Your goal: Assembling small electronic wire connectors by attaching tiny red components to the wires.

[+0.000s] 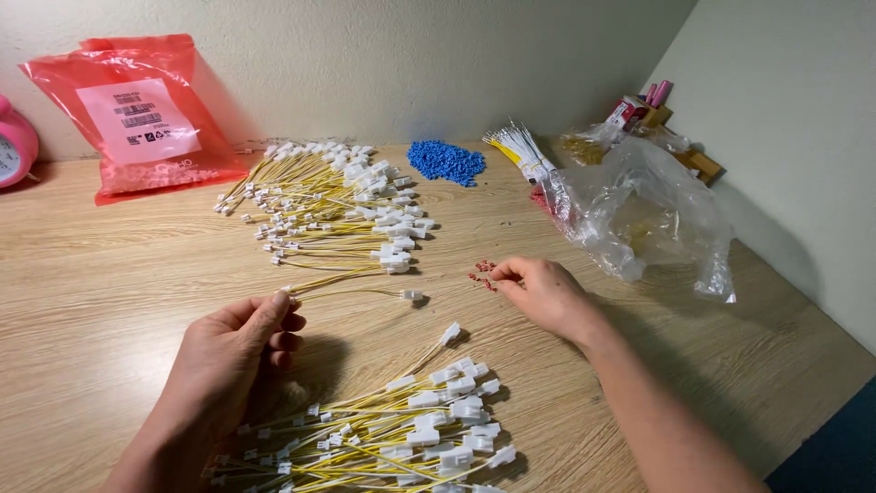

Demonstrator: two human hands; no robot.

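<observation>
Yellow, thin and capped with a small white plastic connector at its far end, a single short wire lead (351,290) lies across the middle of the pale wood-grain tabletop (109,274), its near end pinched in the grip of the left hand (233,351), thumb and forefinger pressed together on it while the other fingers curl underneath. The right hand (547,292) rests to the right of the wire, palm down, its fingertips drawn together over a little scatter of tiny red plastic pieces (482,274); whether one of them is actually caught in that grip cannot be told. Just below the left hand, at the near edge, lies a fanned pile of yellow wire leads with white connectors (401,434), the connectors pointing right. Beyond the held wire, farther up the tabletop, a larger heap of the same yellow leads (319,205) spreads out. Behind it sits a small mound of blue plastic pellets (445,162), and beside that a bundle of white and yellow strips (520,151). A crumpled clear plastic bag (643,215) lies at the right, a red plastic bag with a white label (137,114) leans against the wall at the left, and a pink alarm clock (14,146) shows at the left edge.
</observation>
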